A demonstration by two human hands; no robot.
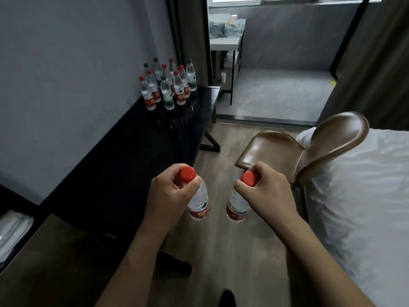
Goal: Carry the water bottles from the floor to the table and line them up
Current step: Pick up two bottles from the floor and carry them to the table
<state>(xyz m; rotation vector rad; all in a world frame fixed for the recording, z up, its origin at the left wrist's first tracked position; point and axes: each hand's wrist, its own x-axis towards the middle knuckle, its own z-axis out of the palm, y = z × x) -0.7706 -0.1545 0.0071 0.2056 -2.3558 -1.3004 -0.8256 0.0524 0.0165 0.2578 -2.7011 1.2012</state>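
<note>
My left hand (170, 191) and right hand (265, 191) each grip a red-capped bottle (199, 202) by the neck — a cluster of bottles (168, 85) already stands on the table (137, 138) at eleven o'clock, not lined up.

A grey wall (66, 63) ran along the left. The floor (223, 240) was pale wood planking. A brown chair (309, 149) stood beside a white bed (365, 196). Curtains (188, 36) framed what seemed a windowed alcove.

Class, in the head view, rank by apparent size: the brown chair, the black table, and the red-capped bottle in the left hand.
1. Long black glossy table
2. Brown curved leather chair
3. Clear plastic red-capped bottle gripped by the left hand; nearness to the camera enlarges it, yet it looks smallest.
</note>
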